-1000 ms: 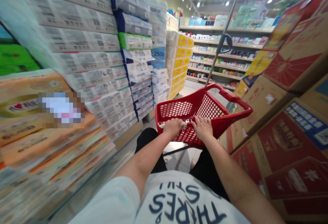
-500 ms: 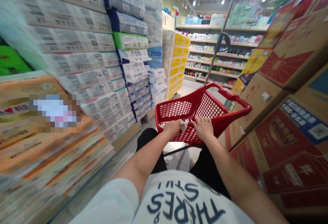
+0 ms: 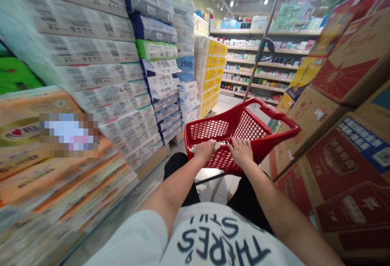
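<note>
A red plastic shopping basket on a trolley [image 3: 207,129] with perforated walls is directly in front of my body. My left hand [image 3: 204,151] is closed over its near rim, fingers curled, with a crumpled white cloth or tissue [image 3: 217,146] showing beside the knuckles. Also on the near rim, to the right, is my right hand [image 3: 241,151]; its fingers bend over the edge and the thumb points left. The basket's raised red handle [image 3: 276,113] is at its far right, touched by neither hand. Through the lattice the basket floor shows only in part.
Wrapped tissue packs [image 3: 112,83] stack high on the left, with orange packs [image 3: 57,152] nearer. Cardboard cartons [image 3: 329,152] line the right side. A slanting metal pole [image 3: 258,50] stands beyond the basket, before stocked shelves [image 3: 243,57].
The left stacks and right cartons have shifted slightly rightward in view. Both hands keep their place on the basket rim.
</note>
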`<act>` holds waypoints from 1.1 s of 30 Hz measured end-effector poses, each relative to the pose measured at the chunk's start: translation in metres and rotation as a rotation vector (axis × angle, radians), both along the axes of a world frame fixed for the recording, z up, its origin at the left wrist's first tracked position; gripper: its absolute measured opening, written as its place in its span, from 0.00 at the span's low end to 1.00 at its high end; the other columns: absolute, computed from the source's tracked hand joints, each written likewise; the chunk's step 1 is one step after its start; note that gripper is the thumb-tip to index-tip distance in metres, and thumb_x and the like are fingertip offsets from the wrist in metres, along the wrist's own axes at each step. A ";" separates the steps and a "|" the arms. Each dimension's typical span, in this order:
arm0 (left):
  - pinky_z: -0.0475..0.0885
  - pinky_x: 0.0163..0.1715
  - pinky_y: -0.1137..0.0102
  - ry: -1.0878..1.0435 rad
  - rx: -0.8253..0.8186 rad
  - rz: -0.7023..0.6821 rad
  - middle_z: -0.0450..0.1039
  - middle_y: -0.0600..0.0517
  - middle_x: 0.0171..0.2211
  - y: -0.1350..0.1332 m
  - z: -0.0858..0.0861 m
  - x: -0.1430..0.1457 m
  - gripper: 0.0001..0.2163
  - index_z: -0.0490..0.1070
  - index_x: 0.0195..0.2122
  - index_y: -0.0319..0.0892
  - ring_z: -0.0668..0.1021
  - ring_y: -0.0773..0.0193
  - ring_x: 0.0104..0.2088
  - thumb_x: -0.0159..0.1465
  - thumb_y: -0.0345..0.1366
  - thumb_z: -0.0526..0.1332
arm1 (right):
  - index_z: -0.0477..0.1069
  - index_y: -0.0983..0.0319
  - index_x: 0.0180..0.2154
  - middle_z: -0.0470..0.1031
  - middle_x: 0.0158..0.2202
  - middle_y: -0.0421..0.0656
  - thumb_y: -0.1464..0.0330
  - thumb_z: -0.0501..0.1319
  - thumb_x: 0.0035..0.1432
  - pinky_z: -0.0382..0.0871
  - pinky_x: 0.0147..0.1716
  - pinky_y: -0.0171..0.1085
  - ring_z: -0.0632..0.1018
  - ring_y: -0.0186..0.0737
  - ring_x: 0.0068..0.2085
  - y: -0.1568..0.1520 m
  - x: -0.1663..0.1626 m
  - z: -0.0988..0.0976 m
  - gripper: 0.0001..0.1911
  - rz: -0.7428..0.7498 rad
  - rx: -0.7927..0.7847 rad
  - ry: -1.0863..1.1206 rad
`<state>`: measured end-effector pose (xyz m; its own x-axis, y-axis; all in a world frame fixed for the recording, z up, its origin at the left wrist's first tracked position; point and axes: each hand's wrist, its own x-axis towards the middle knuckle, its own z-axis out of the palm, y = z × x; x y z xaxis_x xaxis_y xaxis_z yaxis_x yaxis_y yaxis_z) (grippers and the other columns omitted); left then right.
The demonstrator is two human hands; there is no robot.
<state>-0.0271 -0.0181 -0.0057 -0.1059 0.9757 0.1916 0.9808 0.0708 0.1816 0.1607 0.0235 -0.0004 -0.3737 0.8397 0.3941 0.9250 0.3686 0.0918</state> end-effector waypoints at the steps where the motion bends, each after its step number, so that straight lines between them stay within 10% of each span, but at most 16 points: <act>1: 0.67 0.36 0.65 0.008 0.007 -0.001 0.75 0.47 0.35 0.000 0.000 0.001 0.21 0.68 0.44 0.43 0.77 0.57 0.37 0.70 0.47 0.39 | 0.60 0.63 0.60 0.66 0.57 0.50 0.56 0.38 0.68 0.43 0.57 0.47 0.63 0.48 0.54 0.000 0.000 0.000 0.29 0.002 0.001 0.002; 6: 0.66 0.40 0.64 0.139 0.126 -0.200 0.74 0.47 0.39 -0.007 -0.007 0.000 0.13 0.67 0.47 0.43 0.75 0.57 0.42 0.70 0.39 0.46 | 0.61 0.63 0.60 0.67 0.56 0.50 0.56 0.42 0.67 0.44 0.57 0.48 0.64 0.49 0.53 -0.001 0.001 -0.003 0.27 0.026 0.017 0.035; 14: 0.67 0.39 0.62 0.090 0.148 -0.153 0.74 0.45 0.38 -0.003 -0.012 -0.002 0.16 0.65 0.47 0.39 0.76 0.55 0.39 0.70 0.43 0.45 | 0.64 0.64 0.58 0.62 0.60 0.52 0.57 0.47 0.65 0.47 0.58 0.49 0.62 0.52 0.58 0.004 -0.013 0.009 0.26 0.026 -0.083 0.203; 23: 0.61 0.55 0.56 0.043 0.383 -0.132 0.63 0.39 0.57 -0.021 -0.043 -0.043 0.18 0.61 0.54 0.38 0.66 0.51 0.57 0.64 0.36 0.57 | 0.62 0.57 0.59 0.69 0.56 0.47 0.67 0.51 0.64 0.55 0.54 0.48 0.68 0.47 0.54 -0.014 -0.065 -0.011 0.22 0.472 -0.133 0.215; 33: 0.68 0.46 0.66 -0.034 0.155 -0.187 0.73 0.47 0.45 -0.010 -0.007 -0.049 0.15 0.68 0.48 0.43 0.75 0.61 0.46 0.71 0.36 0.43 | 0.70 0.61 0.51 0.73 0.48 0.48 0.72 0.49 0.62 0.64 0.53 0.44 0.71 0.43 0.51 -0.017 -0.033 -0.043 0.18 0.626 0.050 0.593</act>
<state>-0.0762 -0.0284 -0.0130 0.0644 0.9384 0.3396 0.9674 -0.1422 0.2095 0.1275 0.0061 -0.0429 -0.4827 0.5239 0.7018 0.4531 0.8351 -0.3118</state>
